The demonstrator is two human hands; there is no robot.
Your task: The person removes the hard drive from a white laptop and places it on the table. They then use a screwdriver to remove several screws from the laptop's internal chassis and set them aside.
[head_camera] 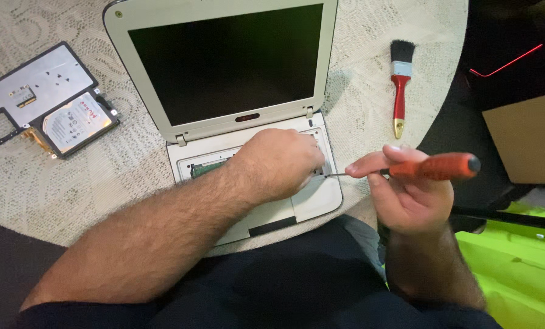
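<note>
While the left hand (281,161) covers the laptop (236,103), right fingers (370,167) clamp the screwdriver (431,166).

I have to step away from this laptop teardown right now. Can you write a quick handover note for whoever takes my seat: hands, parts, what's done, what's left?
Left hand: resting inside the open laptop base, fingers curled at its right rear corner; whether it grips anything is hidden.
Right hand: holds the orange-handled screwdriver, tip pointing toward the left fingers.
Parts: white laptop's screen is open and dark. The metal keyboard plate and hard drive lie on the table to the left; a red-handled brush lies to the right.
Done: keyboard area looks removed, drive out.
Left: probably the work at the right rear corner; screws not visible.
</note>
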